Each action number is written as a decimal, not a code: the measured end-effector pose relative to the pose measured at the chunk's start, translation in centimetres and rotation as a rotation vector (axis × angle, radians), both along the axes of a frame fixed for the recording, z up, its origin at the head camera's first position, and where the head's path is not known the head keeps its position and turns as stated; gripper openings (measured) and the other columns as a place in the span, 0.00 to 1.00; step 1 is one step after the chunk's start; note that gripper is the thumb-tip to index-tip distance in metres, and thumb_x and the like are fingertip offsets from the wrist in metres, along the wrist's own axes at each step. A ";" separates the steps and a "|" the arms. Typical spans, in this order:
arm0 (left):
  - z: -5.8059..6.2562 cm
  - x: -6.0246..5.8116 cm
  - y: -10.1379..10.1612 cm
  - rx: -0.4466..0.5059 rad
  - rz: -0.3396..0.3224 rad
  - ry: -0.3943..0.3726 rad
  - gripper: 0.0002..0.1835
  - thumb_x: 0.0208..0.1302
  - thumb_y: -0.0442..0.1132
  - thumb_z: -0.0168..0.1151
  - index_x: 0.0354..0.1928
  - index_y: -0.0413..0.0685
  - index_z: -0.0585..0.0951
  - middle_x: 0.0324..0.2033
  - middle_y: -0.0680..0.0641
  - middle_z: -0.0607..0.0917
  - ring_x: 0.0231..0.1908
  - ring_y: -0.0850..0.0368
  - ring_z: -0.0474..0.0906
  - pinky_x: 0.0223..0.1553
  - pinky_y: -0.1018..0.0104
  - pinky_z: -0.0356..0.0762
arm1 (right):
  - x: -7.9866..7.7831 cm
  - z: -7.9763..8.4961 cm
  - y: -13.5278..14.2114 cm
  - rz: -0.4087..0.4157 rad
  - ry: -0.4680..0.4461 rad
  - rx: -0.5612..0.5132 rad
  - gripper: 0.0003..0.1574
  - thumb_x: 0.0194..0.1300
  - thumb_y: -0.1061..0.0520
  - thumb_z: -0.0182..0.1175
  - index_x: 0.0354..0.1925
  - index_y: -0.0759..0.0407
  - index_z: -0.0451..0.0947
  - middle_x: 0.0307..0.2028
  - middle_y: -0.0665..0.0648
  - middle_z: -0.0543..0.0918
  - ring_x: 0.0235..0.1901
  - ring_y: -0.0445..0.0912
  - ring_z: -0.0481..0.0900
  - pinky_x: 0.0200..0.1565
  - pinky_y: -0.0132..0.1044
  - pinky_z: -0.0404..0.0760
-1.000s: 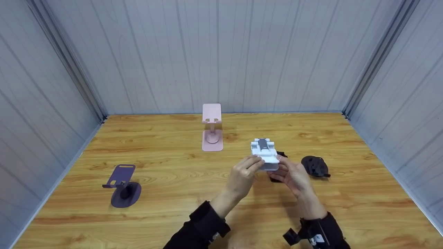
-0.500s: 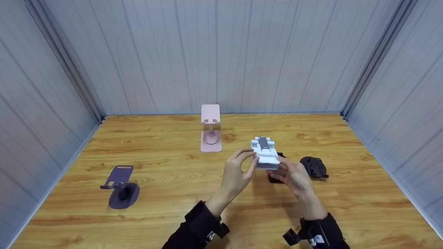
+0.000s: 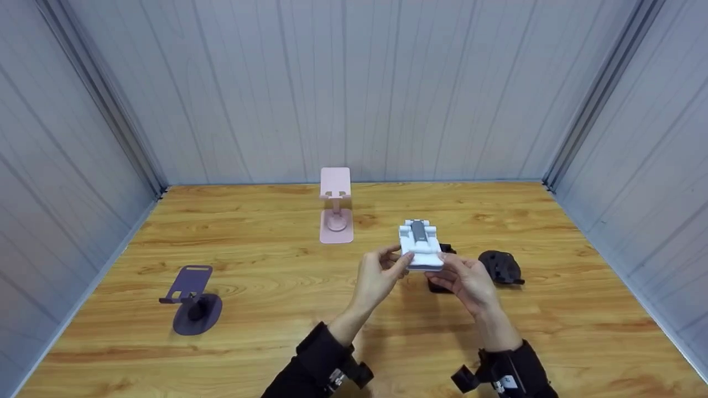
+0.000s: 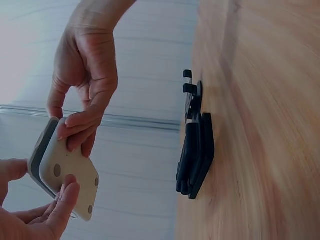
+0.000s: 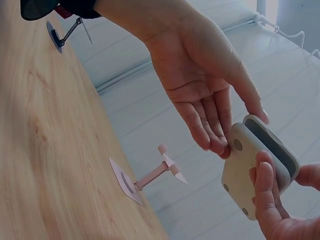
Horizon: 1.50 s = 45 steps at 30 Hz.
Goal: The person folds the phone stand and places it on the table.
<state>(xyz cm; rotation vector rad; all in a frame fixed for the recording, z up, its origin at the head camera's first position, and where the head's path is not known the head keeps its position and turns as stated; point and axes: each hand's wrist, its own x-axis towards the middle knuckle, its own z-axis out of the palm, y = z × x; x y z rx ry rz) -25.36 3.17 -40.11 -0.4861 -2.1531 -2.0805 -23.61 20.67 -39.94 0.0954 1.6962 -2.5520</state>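
Note:
A white folded phone stand with a grey strip is held above the table between both hands. The left hand pinches its left edge, thumb on top. At its right edge the right hand grips it between thumb and fingers. Round dark pads dot the stand's underside in the left wrist view, and a narrow gap separates its two plates. In the right wrist view the left hand touches one corner of the stand, with the right hand across from it.
A black folded stand lies partly hidden behind the right hand, with another black folded stand to its right. A pink phone stand stands at the back; a purple one stands left. Panels enclose the table.
The left hand's fingers have come off the stand's top and taken hold of its left edge. The stand's front gap has narrowed. The right hand keeps its grip.

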 end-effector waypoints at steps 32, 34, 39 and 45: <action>-2.1 -1.5 -0.2 0.332 -0.030 -0.407 0.18 0.51 0.22 0.59 0.45 0.19 0.72 0.26 0.36 0.81 0.23 0.51 0.80 0.31 0.62 0.80 | -1.0 -1.4 -0.2 -0.026 0.035 0.198 0.24 0.62 0.67 0.51 0.54 0.80 0.62 0.35 0.61 0.80 0.30 0.48 0.80 0.38 0.38 0.79; -2.3 -1.8 -0.4 0.320 -0.002 -0.422 0.18 0.51 0.22 0.60 0.45 0.20 0.72 0.26 0.37 0.81 0.24 0.51 0.80 0.31 0.62 0.80 | -1.1 -1.3 0.0 -0.041 0.047 0.219 0.24 0.62 0.67 0.51 0.54 0.79 0.62 0.36 0.61 0.80 0.32 0.48 0.80 0.39 0.38 0.79; -3.0 -2.6 -0.7 0.242 0.062 -0.411 0.18 0.49 0.21 0.60 0.44 0.20 0.72 0.24 0.38 0.80 0.21 0.53 0.79 0.28 0.61 0.80 | -1.2 -1.3 0.8 -0.062 0.106 0.255 0.25 0.62 0.63 0.53 0.54 0.77 0.63 0.36 0.64 0.80 0.35 0.50 0.79 0.40 0.39 0.78; -4.5 -3.5 -0.9 0.113 0.132 -0.411 0.16 0.48 0.21 0.61 0.42 0.22 0.75 0.23 0.38 0.80 0.20 0.56 0.77 0.29 0.57 0.80 | -3.7 -5.4 3.4 -0.074 0.270 0.315 0.22 0.60 0.58 0.57 0.50 0.70 0.71 0.41 0.65 0.79 0.38 0.52 0.78 0.37 0.39 0.79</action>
